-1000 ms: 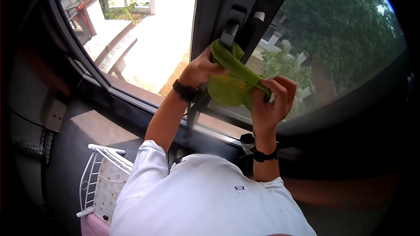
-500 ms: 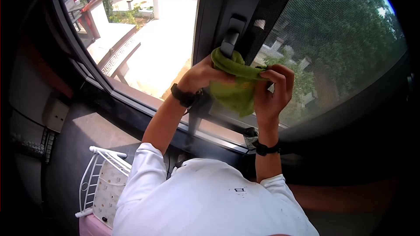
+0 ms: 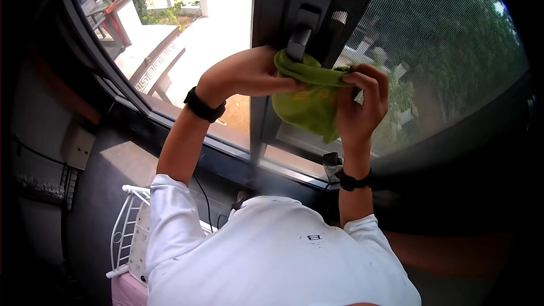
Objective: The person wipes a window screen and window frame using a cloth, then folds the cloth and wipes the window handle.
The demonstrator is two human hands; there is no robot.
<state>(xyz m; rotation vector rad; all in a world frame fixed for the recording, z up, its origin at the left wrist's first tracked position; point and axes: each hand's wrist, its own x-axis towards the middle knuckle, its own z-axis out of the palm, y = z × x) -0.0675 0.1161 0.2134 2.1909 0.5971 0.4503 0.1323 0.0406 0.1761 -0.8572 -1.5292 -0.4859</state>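
Observation:
A green cloth [image 3: 306, 107] hangs bunched around the lower end of the black window handle [image 3: 300, 37]. My left hand [image 3: 252, 76] is closed on the cloth's left side, its thumb lying across the front; the other fingers are hidden behind the cloth and frame. On the right, my right hand [image 3: 362, 99] pinches the rolled upper edge of the cloth between thumb and fingers. The handle sits on the dark window frame [image 3: 272, 0], and its tip goes behind the cloth's folds.
To the left is a see-through pane [image 3: 215, 51] with a courtyard outside. A mesh screen [image 3: 442, 68] fills the right side. Below left stands a white metal rack [image 3: 122, 232] near a pink surface [image 3: 127, 292]. A small wrapped object [image 3: 333, 165] sits by the sill.
My left forearm and wrist have swung outward to the left and up, the hand still on the cloth. My right hand has shifted slightly right with its edge of the cloth.

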